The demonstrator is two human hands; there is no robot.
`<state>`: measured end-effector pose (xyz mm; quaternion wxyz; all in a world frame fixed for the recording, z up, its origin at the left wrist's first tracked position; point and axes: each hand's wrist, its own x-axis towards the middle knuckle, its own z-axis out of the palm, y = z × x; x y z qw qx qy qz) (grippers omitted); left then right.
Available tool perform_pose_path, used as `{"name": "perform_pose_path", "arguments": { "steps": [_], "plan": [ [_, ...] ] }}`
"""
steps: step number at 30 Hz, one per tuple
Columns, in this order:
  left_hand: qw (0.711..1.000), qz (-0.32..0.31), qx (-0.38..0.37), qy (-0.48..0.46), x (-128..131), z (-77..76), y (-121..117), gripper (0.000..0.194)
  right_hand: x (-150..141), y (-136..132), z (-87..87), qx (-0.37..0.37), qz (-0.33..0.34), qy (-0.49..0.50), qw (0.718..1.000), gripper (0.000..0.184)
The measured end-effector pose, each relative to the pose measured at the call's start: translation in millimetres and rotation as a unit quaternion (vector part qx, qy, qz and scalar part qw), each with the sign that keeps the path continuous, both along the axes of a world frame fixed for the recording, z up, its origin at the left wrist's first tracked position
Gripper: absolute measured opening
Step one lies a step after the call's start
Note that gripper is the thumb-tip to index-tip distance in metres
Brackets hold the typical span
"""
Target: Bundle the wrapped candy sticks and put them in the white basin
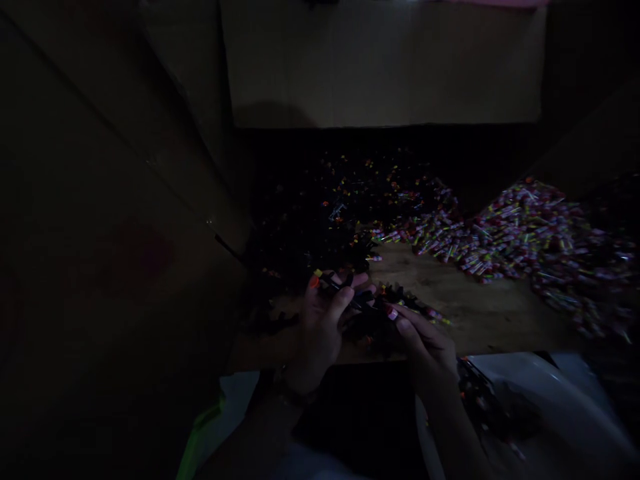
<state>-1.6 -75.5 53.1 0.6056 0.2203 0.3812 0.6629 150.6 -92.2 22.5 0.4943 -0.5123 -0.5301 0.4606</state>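
The scene is very dark. My left hand (323, 320) is curled around a thin black pen-like stick (350, 297) with a coloured tip near the thumb. My right hand (425, 340) pinches the other end of the same black stick, fingers closed. Both hands hover over a small heap of dark sticks (373, 323) on a wooden table (480, 313). A big pile of colourful small tubes (520, 233) lies to the right, apart from both hands.
A large cardboard box (380, 67) stands at the back, with more cardboard panels at the left. Dark scattered pieces (320, 227) cover the table's middle. A white bag or basin (550, 400) holding dark sticks sits at the lower right by my arm.
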Motion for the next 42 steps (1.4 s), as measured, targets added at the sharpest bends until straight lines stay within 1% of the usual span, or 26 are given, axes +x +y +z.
{"name": "perform_pose_path", "arguments": {
  "steps": [3,6,9,13,15,17,19,20,21,23,24,25,26,27,28,29,31,32,33,34,35,37,39,42],
  "plan": [
    [1.0,-0.011,-0.009,0.001,4,-0.3,2,0.027,2,0,-7.9,-0.026,-0.012,0.042,0.999,0.026],
    [1.0,-0.005,-0.02,0.002,7,-0.4,2,0.026,5,0,-8.7,-0.005,-0.006,0.031,0.999,0.023],
    [1.0,0.015,-0.019,0.017,8,0.0,1,0.028,8,0,-3.5,0.063,0.017,-0.051,0.997,0.024],
    [0.999,0.023,-0.02,0.03,10,-3.6,-2,0.032,9,1,0.9,0.159,0.072,-0.169,0.97,0.029],
    [0.999,0.021,-0.028,0.025,10,-11.4,-2,0.034,10,4,-1.9,0.174,0.107,-0.219,0.954,0.028],
    [0.999,0.004,-0.038,0.033,8,-23.8,0,0.035,16,10,-7.6,0.167,0.139,-0.268,0.939,0.026],
    [0.995,-0.026,-0.054,0.075,-1,-38.2,3,0.035,28,21,-13.7,0.149,0.151,-0.307,0.928,0.025],
    [0.992,-0.03,-0.062,0.11,-7,-44.8,5,0.035,36,28,-16.3,0.14,0.157,-0.325,0.922,0.025],
    [0.986,-0.023,-0.068,0.15,-16,-50.5,8,0.036,45,36,-18.2,0.133,0.161,-0.345,0.915,0.025],
    [0.968,0.036,-0.076,0.237,-36,-57.7,11,0.035,60,55,-20.6,0.123,0.172,-0.396,0.893,0.024],
    [0.955,0.064,-0.074,0.281,-46,-59.2,13,0.034,64,66,-21.3,0.113,0.17,-0.425,0.882,0.024],
    [0.939,0.078,-0.069,0.329,-56,-59.7,14,0.032,64,78,-22.2,0.097,0.159,-0.451,0.873,0.026],
    [0.918,0.078,-0.058,0.385,-64,-59.6,15,0.029,61,90,-23.4,0.075,0.139,-0.47,0.868,0.028],
    [0.889,0.066,-0.042,0.451,-70,-59.4,16,0.026,54,102,-25.0,0.056,0.12,-0.479,0.868,0.031],
    [0.851,0.05,-0.019,0.522,-74,-59.7,18,0.024,45,115,-27.2,0.045,0.105,-0.48,0.87,0.035],
    [0.804,0.033,0.011,0.593,-76,-60.8,19,0.022,34,127,-29.7,0.036,0.102,-0.48,0.87,0.036],
    [0.695,0.018,0.069,0.715,-77,-66.6,21,0.022,10,148,-35.2,0.014,0.103,-0.482,0.87,0.031],
    [0.646,0.017,0.09,0.758,-78,-71.3,22,0.024,0,157,-37.8,0.0,0.102,-0.485,0.869,0.028],
    [0.605,0.019,0.104,0.789,-78,-77.1,22,0.025,-8,163,-40.1,-0.012,0.1,-0.488,0.867,0.027],
    [0.576,0.024,0.111,0.81,-80,-83.6,23,0.026,-14,168,-42.1,-0.022,0.097,-0.492,0.865,0.026],
    [0.559,0.034,0.116,0.82,-83,-90.5,23,0.027,-18,171,-43.7,-0.032,0.092,-0.495,0.863,0.027],
    [0.543,0.047,0.133,0.828,-91,-103.3,24,0.028,-18,173,-45.7,-0.053,0.078,-0.501,0.86,0.028],
    [0.54,0.058,0.153,0.825,-101,-112.6,26,0.026,-11,175,-45.2,-0.073,0.059,-0.506,0.858,0.029],
    [0.541,0.082,0.164,0.821,-113,-119.4,28,0.023,7,181,-39.9,-0.095,0.028,-0.504,0.858,0.031]
  ]
}}
